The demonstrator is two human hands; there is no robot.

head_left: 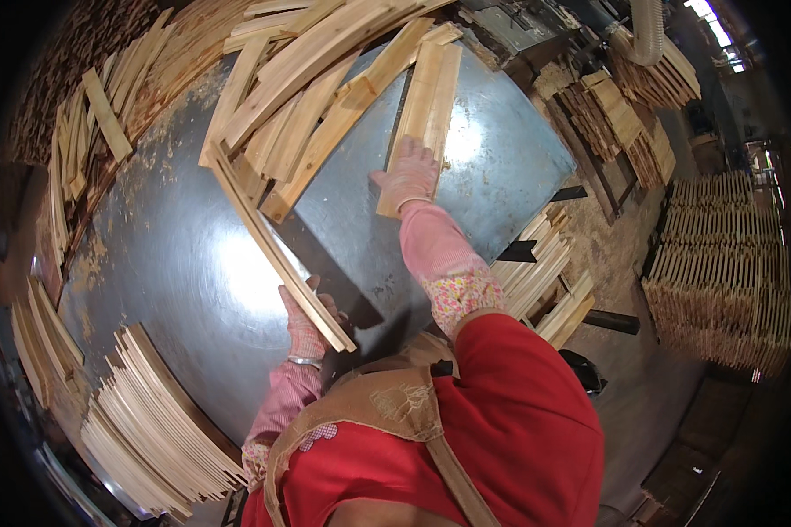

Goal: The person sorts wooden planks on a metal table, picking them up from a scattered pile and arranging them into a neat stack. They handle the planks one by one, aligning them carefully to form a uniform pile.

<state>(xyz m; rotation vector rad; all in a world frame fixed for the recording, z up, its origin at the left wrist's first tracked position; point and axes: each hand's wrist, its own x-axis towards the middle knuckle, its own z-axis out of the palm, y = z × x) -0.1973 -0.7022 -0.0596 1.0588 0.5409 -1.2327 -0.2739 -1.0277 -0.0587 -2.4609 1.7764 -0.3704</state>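
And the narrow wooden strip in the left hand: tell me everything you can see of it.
The narrow strip is long, slim and pale yellow-brown, apparently bare wood, with lengthwise lines that could be a groove or a seam between two pieces. It slants over the metal table from upper left toward the brown apron. The left hand grips it near its closer end, which juts past the fingers. Its far end meets the piled boards in view; whether it rests on them is unclear.

A woodworking workshop: sawdust (92,263) speckles a broad metal table (163,233) strewn with loose boards (351,111). Tightly stacked wooden slats (721,272) stand off to the right.
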